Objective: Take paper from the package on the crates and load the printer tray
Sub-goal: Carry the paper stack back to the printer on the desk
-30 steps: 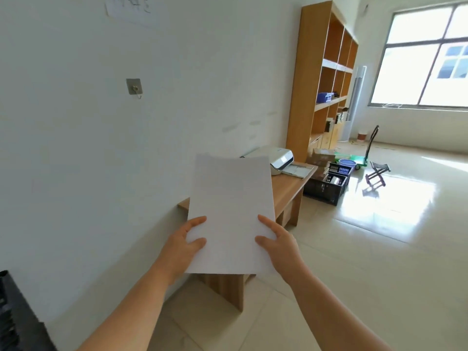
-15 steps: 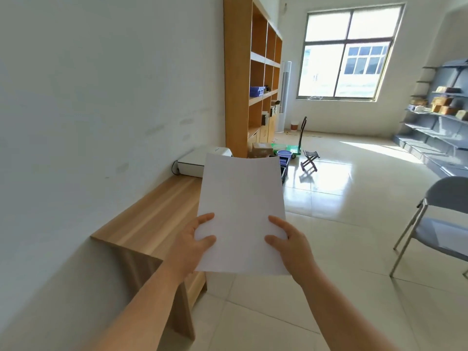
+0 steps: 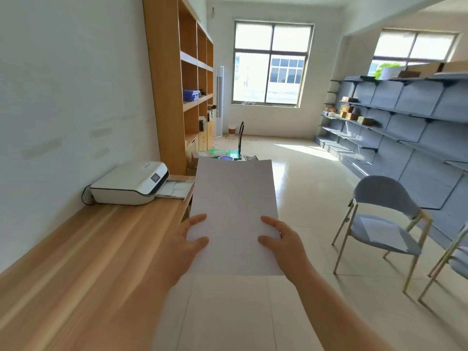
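left hand (image 3: 186,240): thumb on top, pinching | right hand (image 3: 283,240): same | forearms outstretched

Matt white paper (image 3: 234,214), wood-grain bench (image 3: 76,262)

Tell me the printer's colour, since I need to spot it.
White, with a dark band along its base; the printer shows in the head view.

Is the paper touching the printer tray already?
Apart. The head view shows the paper in both hands, off the desk edge, short of the printer tray.
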A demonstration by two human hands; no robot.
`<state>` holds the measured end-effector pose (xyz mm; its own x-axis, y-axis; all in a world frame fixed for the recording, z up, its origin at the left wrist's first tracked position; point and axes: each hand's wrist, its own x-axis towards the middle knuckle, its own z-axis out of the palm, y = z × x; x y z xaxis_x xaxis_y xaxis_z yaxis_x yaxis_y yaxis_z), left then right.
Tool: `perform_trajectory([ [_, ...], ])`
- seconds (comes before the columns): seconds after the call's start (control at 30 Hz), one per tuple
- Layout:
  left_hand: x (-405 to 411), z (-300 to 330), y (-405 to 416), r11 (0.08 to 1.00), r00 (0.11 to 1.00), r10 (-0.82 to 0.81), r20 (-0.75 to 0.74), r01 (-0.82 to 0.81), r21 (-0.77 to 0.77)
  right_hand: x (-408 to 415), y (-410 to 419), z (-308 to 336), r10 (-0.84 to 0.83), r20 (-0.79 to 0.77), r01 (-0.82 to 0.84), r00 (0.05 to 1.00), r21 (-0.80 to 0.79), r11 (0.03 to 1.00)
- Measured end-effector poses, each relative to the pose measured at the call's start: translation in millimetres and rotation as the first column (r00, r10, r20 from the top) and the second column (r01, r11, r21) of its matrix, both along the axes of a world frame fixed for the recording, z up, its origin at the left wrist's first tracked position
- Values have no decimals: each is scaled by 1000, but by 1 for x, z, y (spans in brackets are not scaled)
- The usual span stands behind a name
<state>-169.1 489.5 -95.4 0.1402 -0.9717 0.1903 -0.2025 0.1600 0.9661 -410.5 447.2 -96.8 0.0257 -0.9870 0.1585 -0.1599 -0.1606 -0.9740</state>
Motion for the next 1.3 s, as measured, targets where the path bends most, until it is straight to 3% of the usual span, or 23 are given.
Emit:
perform_trajectory([
  [0.5,-57,10,-289,999,999,8,-49,-6,41,-48,-299,3,-4,105,0,994,32,999],
  [0.9,23,-15,-553,996,999,40,-5,-40,77,26,-557,-5,-25,62,20,998,86,996],
  [1.3,57,-13,-797,991,990,-50,-133,66,119,58,-788,-1,-51,68,45,996,89,995],
])
